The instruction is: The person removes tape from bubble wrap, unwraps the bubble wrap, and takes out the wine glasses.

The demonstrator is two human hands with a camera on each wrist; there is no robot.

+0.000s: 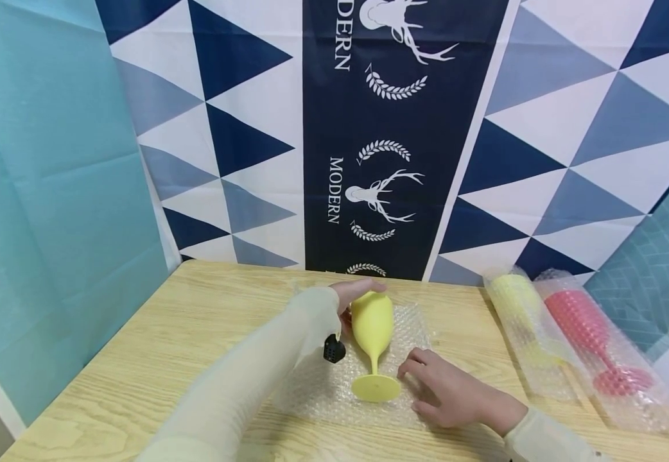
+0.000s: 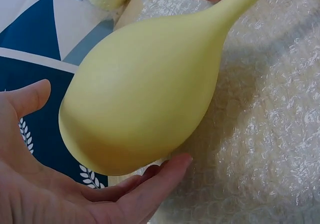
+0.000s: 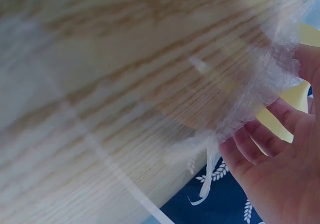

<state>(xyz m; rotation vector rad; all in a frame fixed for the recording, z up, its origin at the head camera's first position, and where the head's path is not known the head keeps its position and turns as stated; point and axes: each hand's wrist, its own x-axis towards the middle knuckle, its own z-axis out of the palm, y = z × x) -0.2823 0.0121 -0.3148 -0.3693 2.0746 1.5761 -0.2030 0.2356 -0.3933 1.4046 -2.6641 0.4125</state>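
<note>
A yellow goblet lies on a sheet of bubble wrap, its round foot toward me and its bowl pointing away. My left hand is around the far end of the bowl. In the left wrist view its fingers lie along the underside of the bowl, while the thumb stands apart from it. To the right of the foot, my right hand rests at the wrap's edge with loosely bent fingers. The right wrist view shows those fingertips against crinkled bubble wrap.
Toward the right side of the wooden table lie a yellow goblet and a red goblet, each in bubble wrap. A patterned cloth hangs behind the table. A small black device sits at my left wrist.
</note>
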